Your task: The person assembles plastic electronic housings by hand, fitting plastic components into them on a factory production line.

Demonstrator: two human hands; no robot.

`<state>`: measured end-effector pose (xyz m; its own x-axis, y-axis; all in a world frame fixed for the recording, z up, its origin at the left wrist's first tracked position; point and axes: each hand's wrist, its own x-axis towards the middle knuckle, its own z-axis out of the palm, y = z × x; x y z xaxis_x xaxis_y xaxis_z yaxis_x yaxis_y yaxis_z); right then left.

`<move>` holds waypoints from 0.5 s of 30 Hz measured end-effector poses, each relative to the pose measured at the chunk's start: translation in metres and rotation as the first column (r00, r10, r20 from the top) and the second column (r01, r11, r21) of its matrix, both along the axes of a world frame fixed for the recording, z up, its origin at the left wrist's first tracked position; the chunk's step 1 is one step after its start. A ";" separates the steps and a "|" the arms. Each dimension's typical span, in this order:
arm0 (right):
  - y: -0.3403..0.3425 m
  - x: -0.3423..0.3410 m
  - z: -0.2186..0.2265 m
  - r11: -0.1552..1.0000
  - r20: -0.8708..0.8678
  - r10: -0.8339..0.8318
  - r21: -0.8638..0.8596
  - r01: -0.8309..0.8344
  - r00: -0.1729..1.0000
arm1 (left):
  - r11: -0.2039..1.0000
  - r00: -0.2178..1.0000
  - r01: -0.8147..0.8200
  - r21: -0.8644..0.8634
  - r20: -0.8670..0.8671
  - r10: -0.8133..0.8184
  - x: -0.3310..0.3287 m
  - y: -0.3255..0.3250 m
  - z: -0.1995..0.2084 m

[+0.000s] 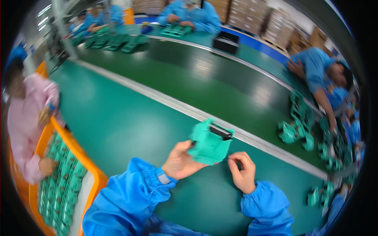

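Observation:
My left hand point(181, 162) is closed round the lower left side of a green plastic housing point(210, 145) and holds it up above the table. A black bar-like part point(221, 131) sits in the housing's upper edge. Just right of the housing, apart from it, is my right hand point(242, 172). Its fingers are curled in toward the thumb, and what they hold, if anything, is hidden.
A green conveyor belt point(189, 72) with a pale metal rail point(157, 98) runs beyond the table. Green parts point(295, 131) lie at the right. At left stands an orange-rimmed bin point(84, 161) of green parts, with a person in pink beside it. Co-workers in blue sit across, near a black box point(226, 42).

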<state>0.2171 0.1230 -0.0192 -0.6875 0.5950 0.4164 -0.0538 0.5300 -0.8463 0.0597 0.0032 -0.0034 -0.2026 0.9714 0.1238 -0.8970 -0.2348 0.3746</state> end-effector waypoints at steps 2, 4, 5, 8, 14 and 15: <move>0.004 0.001 -0.007 0.999 0.009 -0.031 -0.014 0.032 0.999 | 0.975 0.987 -0.151 -0.165 -0.078 0.140 0.002 -0.008 0.026; 0.006 0.010 -0.009 0.995 0.024 -0.036 -0.095 0.038 0.999 | 0.893 0.908 -0.312 -0.324 -0.379 0.179 0.014 -0.037 0.058; 0.011 0.016 -0.014 1.000 0.055 -0.013 -0.024 0.014 0.998 | 0.866 0.782 -0.391 -0.310 -0.609 0.136 0.016 -0.068 0.085; 0.020 0.033 -0.016 0.996 0.174 0.077 -0.066 -0.066 0.982 | 0.727 0.200 -0.673 -0.134 -0.980 0.005 0.014 -0.163 0.140; 0.017 0.023 -0.005 0.994 0.130 -0.077 0.093 0.065 0.988 | -0.239 -0.258 -0.886 0.396 -0.852 -0.455 0.003 -0.420 0.162; 0.016 0.019 -0.004 0.991 0.119 -0.087 0.116 0.073 0.989 | -0.425 -0.113 -0.856 0.296 -0.907 -0.405 0.011 -0.469 0.168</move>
<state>0.2360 0.1385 -0.0232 -0.6897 0.6052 0.3976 0.0944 0.6195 -0.7793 0.0710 -0.4661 0.1642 -0.8708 -0.2303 0.4344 0.1127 0.7665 0.6322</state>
